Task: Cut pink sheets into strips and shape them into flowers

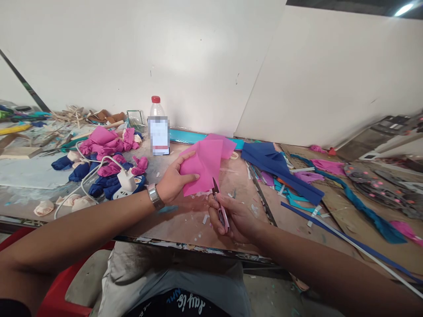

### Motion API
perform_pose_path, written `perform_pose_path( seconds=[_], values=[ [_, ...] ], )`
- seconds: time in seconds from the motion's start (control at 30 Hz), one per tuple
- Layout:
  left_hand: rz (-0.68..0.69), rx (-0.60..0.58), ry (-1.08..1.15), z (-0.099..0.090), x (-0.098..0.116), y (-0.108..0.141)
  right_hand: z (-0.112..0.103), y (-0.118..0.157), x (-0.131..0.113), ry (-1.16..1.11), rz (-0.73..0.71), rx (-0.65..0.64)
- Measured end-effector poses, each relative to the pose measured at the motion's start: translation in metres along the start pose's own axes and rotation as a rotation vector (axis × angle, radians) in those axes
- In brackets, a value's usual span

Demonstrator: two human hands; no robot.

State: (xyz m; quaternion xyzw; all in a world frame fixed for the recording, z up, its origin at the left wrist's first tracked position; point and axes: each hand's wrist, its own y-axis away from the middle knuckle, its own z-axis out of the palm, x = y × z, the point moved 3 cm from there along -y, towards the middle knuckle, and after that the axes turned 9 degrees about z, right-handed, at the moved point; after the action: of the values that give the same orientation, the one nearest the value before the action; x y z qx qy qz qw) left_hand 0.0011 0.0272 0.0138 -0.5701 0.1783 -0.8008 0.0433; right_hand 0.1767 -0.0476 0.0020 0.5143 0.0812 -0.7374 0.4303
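Note:
A bright pink sheet (205, 165), thin like cloth or crepe paper, is raised above the table in my left hand (176, 177). The thumb lies on its near face and the fingers go behind it. My right hand (233, 215) is wrapped round a small pair of scissors (222, 212). Their dark pointed blade reaches up to the sheet's lower right corner; whether it is cutting into it I cannot tell. Just behind, another pink piece (227, 146) lies near a turquoise strip (187, 135).
Left of my hands are pink and blue crumpled bundles (107, 143), a power strip with a white plug (126, 180) and its cord. A phone (159, 138) leans on a red-capped bottle (155, 100). Folded blue material (264, 156) and scraps lie right. The table's front edge (185, 246) is close.

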Motion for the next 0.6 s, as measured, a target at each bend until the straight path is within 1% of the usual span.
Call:
perform_pose_path(
  seconds=[0.23,0.6],
  values=[
    [0.002,-0.003,0.041,0.0015,0.0024,0.0006,0.0018,0.0012,-0.0007,-0.013,-0.018,-0.023],
    [0.015,0.006,0.010,-0.0004,0.0019,-0.0005,0.0036,0.0021,-0.0030,-0.033,-0.005,-0.024]
  ],
)
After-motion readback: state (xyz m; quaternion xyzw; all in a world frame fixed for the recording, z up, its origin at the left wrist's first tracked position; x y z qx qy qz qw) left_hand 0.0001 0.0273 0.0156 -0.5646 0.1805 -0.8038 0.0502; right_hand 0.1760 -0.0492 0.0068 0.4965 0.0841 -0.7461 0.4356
